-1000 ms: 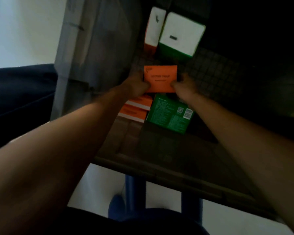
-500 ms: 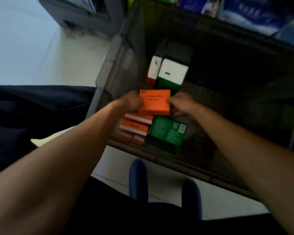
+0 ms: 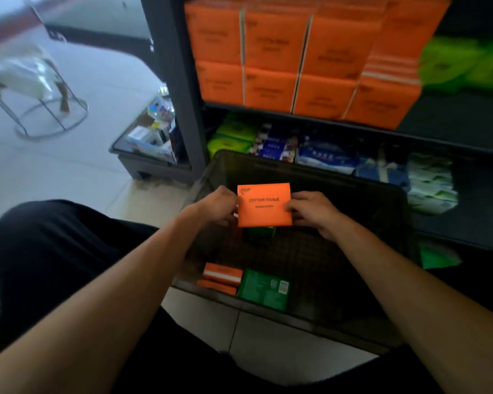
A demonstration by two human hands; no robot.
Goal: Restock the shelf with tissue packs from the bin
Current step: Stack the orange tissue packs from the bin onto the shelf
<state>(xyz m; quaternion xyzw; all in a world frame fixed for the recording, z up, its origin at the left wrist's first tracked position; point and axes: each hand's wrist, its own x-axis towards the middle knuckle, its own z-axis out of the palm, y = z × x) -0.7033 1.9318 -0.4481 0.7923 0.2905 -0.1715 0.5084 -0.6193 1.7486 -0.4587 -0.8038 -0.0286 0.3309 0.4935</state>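
You've got the orange tissue pack (image 3: 264, 205) betw. both hands above the bin (image 3: 404, 223): left hand (image 3: 221, 206) grips its left edge, right hand (image 3: 310, 213) pinches the right edge, below the shelf (image 3: 296, 116).

Orange tissue pack (image 3: 264, 204) with black lettering, dark bin (image 3: 305, 177), green pack (image 3: 264, 285)

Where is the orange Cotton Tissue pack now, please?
The orange Cotton Tissue pack is centre frame in the head view, held between left hand and right hand above the dark bin, below the shelf's stacked orange packs.
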